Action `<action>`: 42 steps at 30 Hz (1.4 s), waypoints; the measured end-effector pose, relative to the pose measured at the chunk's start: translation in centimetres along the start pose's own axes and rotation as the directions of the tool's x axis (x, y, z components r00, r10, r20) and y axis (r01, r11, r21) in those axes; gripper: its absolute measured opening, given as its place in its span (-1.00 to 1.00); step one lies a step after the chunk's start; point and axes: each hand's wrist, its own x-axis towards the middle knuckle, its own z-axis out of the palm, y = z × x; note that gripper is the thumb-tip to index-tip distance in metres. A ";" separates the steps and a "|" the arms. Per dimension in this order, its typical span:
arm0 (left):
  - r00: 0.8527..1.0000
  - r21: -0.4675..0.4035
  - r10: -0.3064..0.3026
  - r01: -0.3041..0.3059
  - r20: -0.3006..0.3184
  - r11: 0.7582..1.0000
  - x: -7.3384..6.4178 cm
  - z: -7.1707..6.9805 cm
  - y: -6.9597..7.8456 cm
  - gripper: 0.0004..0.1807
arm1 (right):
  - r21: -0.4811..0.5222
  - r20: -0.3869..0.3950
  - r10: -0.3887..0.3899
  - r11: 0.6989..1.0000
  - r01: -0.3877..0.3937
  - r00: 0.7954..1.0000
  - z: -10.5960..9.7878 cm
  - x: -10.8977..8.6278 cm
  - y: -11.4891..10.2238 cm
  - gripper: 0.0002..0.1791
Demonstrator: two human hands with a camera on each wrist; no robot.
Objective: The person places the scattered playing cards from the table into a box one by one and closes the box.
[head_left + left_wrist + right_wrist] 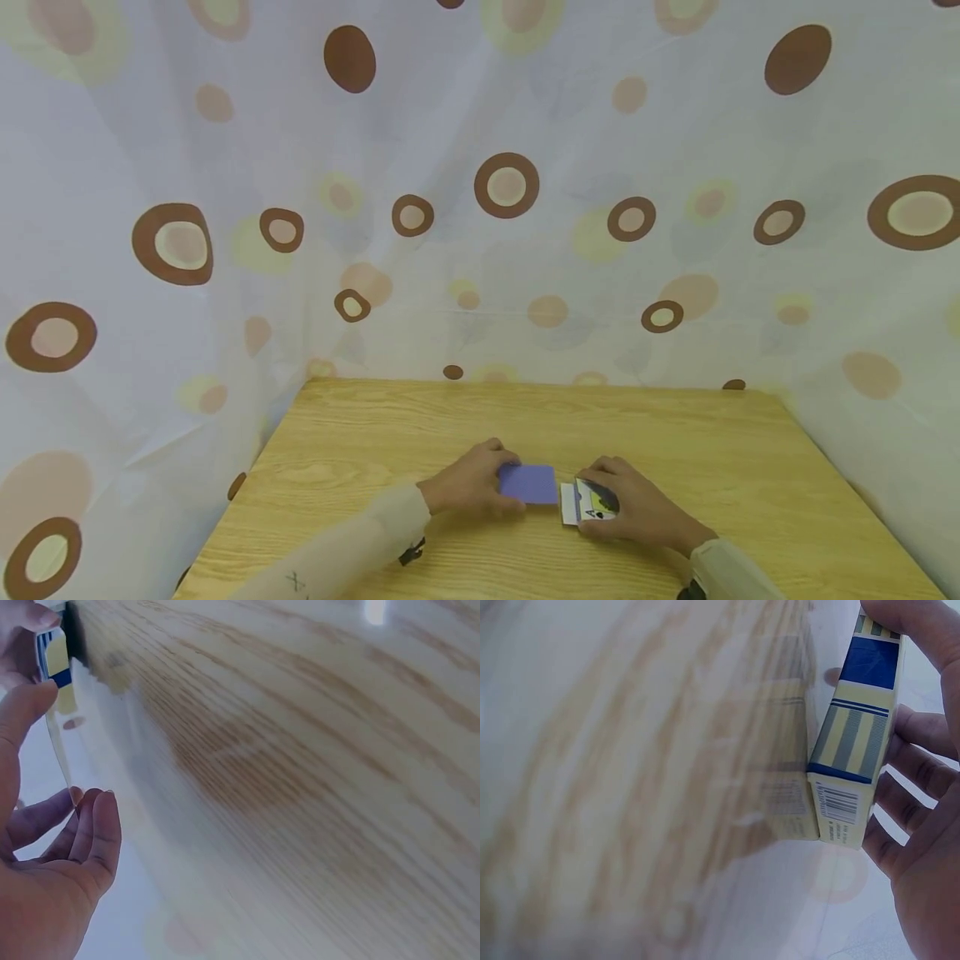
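My left hand (pixel 474 485) grips a flat purple-blue card (pixel 528 484) by its left end, thumb on the near edge and fingers on the far one. In the left wrist view the card (pixel 60 754) appears edge-on and thin. To its right, my right hand (pixel 641 504) holds a playing-card box (pixel 588 500) with an ace of spades on its face. The box's white flap (pixel 568 504) sticks out toward the card. Blue and grey stripes mark the box's side (pixel 847 735), and a barcode shows on its end, low over the tabletop.
Both hands are over a light wood-grain table (pixel 420 425). A white curtain (pixel 450 258) with brown and yellow spots hangs behind it and along both sides. Dark straps show at both wrists.
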 end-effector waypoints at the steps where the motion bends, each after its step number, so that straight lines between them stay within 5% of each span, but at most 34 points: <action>1: 1.000 0.005 0.007 -0.007 -0.001 1.000 0.1 0.0 0.1 -0.24 | 0.000 0.000 -0.001 1.000 0.001 1.000 0.0 0.0 0.0 -0.15; 13: 1.000 -0.020 0.024 -0.024 0.011 1.000 1.0 0.4 1.8 -0.26 | 0.000 -0.004 -0.027 1.000 0.027 1.000 -0.2 0.0 -0.1 -0.19; 42: 0.991 0.006 0.128 -0.128 0.045 0.992 1.5 0.8 1.8 -0.31 | 0.008 -0.032 -0.047 0.999 0.047 0.998 0.2 0.0 0.4 -0.21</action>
